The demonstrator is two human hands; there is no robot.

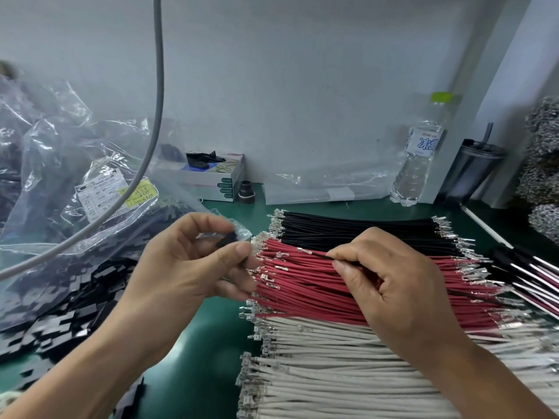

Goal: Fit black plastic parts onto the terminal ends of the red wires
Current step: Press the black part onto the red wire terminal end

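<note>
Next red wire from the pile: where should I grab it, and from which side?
Probably pinch the red insulation just behind the metal terminal, coming from above. The red insulated wires lie flat, side by side, terminals toward the left hand, so a grip there leaves the tip free for the black plastic part.

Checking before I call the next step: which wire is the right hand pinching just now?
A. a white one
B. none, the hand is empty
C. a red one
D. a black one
D: the right hand pinches a thin black wire with a metal end, held above the red wires, while the left hand holds a black plastic part.
</note>
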